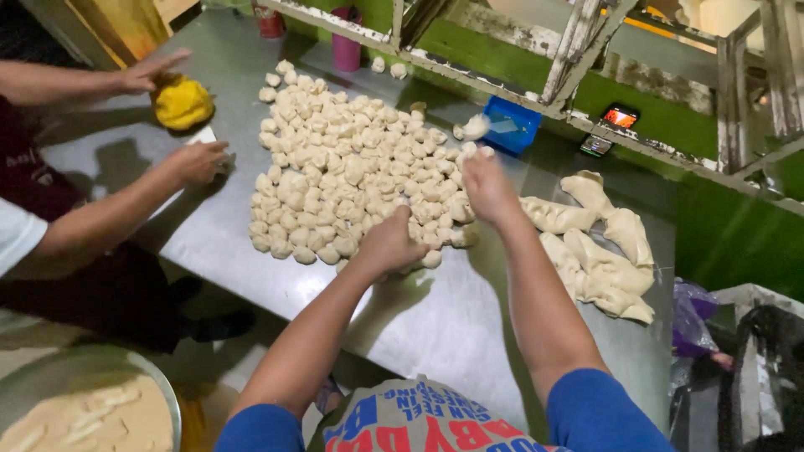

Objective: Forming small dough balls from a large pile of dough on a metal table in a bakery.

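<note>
While left hand (392, 243) presses dough pieces (352, 167), right fingers (479, 161) curl (pinching dough).

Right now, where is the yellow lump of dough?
In the head view the yellow dough lump sits at the far left of the metal table, under a co-worker's hand, left of the pile of white dough pieces.

A small bakery or food workshop. A steel worktop (435, 326) carries a heap of cut dough pieces (352, 176), with long dough strips (599, 251) at three o'clock. A pan of dough (92, 414) sits at seven o'clock.
</note>
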